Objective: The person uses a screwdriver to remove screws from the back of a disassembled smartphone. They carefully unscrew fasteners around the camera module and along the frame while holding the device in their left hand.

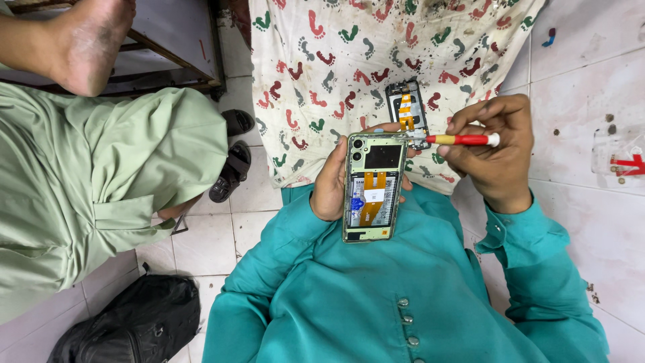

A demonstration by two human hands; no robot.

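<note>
While the left hand (330, 188) grips an opened phone (371, 187), the right hand (494, 151) fingers clamp a red screwdriver (462, 140) at its top edge.

Bystander and floor clutter around the work

A person in pale green (87, 188) fills the left, a bare foot (91, 44) at upper left; sandals (232, 161) lie left of centre, a black bag (134, 323) at lower left, a footprint-patterned cloth (322, 67) at top centre, white tiles (591, 222) right.
</note>
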